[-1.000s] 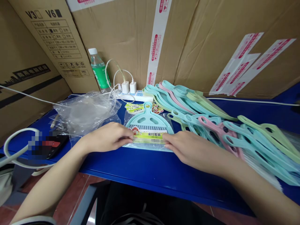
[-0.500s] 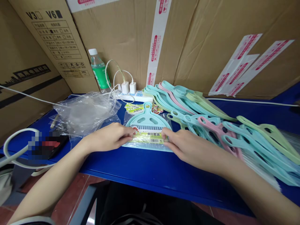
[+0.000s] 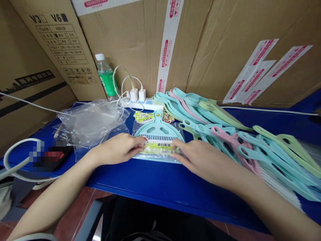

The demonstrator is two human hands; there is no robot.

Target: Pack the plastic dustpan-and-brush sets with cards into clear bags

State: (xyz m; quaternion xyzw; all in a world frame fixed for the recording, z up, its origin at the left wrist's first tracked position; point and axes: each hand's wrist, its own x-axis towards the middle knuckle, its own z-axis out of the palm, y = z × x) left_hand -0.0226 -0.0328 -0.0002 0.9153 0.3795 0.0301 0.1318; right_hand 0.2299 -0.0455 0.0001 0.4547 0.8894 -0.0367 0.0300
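Observation:
In front of me on the blue table lies a light-blue dustpan (image 3: 160, 124) with a grey-bristled brush (image 3: 160, 137) on it, inside a clear plastic bag (image 3: 147, 156). A yellow-green printed label (image 3: 163, 145) runs across the brush. At the left end of the label, my left hand (image 3: 121, 149) is closed, its fingertips pinching the bag. My right hand (image 3: 198, 155) grips the bag at the opposite end, thumb and forefinger slightly apart over the label. Its other fingers are curled and partly hidden.
Stacked dustpans (image 3: 195, 103) and brushes (image 3: 233, 140) in blue, pink and green fill the right side. Clear bags (image 3: 92, 118) lie left, and loose labels (image 3: 141, 116) behind. A power strip (image 3: 147, 105), bottle (image 3: 107, 78) and cardboard boxes (image 3: 130, 36) line the back.
My right fingertips have shifted slightly left along the label, and thumb and forefinger are a little further apart. The left hand and the dustpan have hardly moved.

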